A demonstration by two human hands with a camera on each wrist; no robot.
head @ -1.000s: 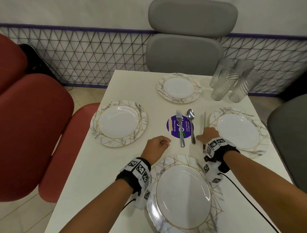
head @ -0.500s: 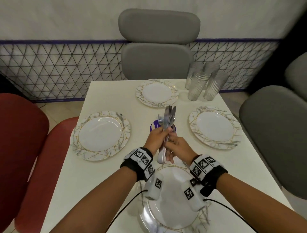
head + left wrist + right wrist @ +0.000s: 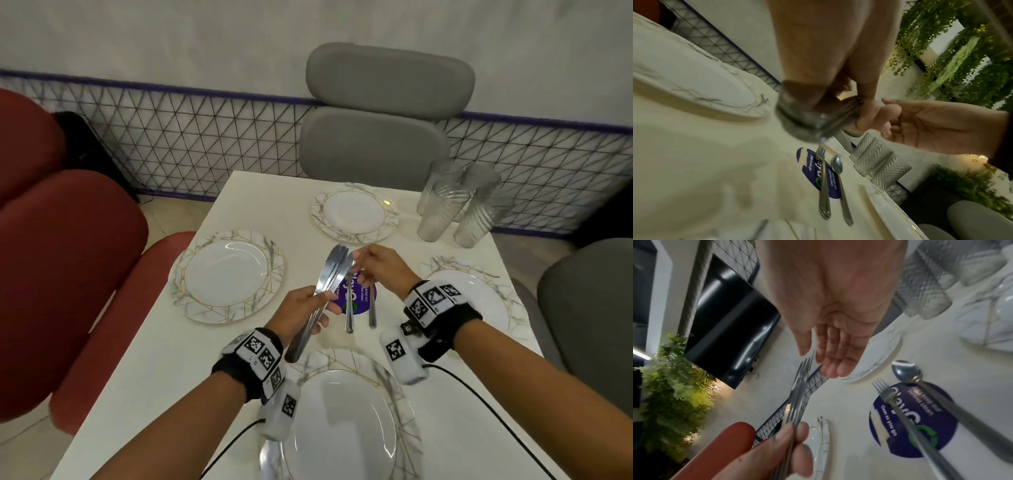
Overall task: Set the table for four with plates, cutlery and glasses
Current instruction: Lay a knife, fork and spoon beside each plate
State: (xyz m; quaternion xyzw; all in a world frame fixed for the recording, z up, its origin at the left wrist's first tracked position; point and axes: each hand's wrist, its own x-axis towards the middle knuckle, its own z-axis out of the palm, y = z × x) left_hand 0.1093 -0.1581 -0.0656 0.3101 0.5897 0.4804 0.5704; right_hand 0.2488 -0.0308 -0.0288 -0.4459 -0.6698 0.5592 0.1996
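My left hand grips a bundle of knives by the handles above the table's middle, blades pointing up and away. My right hand pinches the blade tips between thumb and fingertips. The right wrist view shows the knives running up from the left hand. A fork and a spoon lie side by side on a purple round sticker. Plates stand at the left, far, right and near sides. Several ribbed glasses cluster at the far right corner.
A grey chair stands behind the far edge and another grey chair at the right. A red chair sits along the left edge. A wire mesh fence runs along the wall.
The right hand lifted the knives off the table and passed them to the left hand, which now grips the handles. The right hand has slid up to the blade tips.
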